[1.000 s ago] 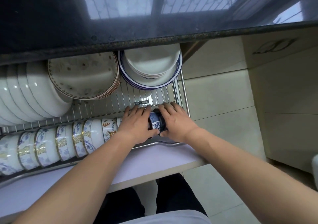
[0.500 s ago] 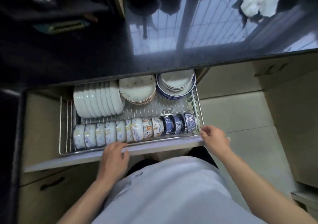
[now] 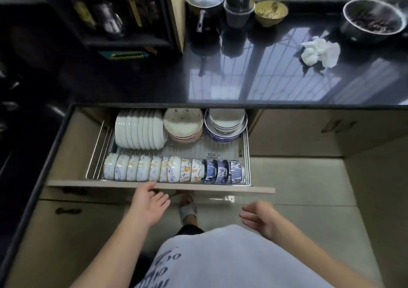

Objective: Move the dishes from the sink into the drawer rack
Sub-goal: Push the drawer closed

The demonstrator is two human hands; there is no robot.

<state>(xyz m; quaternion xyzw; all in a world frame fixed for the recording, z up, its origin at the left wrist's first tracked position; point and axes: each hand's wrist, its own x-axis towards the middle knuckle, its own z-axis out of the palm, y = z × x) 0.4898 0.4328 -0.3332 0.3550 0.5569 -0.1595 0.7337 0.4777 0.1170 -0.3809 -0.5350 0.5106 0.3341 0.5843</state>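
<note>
The drawer rack (image 3: 246, 155) stands pulled out under the black counter. A front row of small bowls on edge (image 3: 174, 171) runs across it, with blue patterned ones (image 3: 223, 171) at the right end. Behind stand white plates on edge (image 3: 140, 129), a speckled plate stack (image 3: 183, 124) and blue-rimmed dishes (image 3: 226, 122). My left hand (image 3: 148, 201) hovers open just below the drawer's front panel (image 3: 216, 189), fingertips near its edge. My right hand (image 3: 260, 218) is open lower right, apart from the drawer. The sink is out of sight.
On the glossy counter (image 3: 242, 82) sit a dark kettle (image 3: 204, 13), a steel pot (image 3: 240, 0), a yellowish bowl (image 3: 270, 11), a metal bowl (image 3: 373, 20) and a crumpled white cloth (image 3: 320, 51). Tiled floor lies right of the drawer. My foot (image 3: 187, 208) is under the drawer.
Both hands let go of the blue bowl in the rack and pulled back below the drawer front. The view rose, showing the counter top.
</note>
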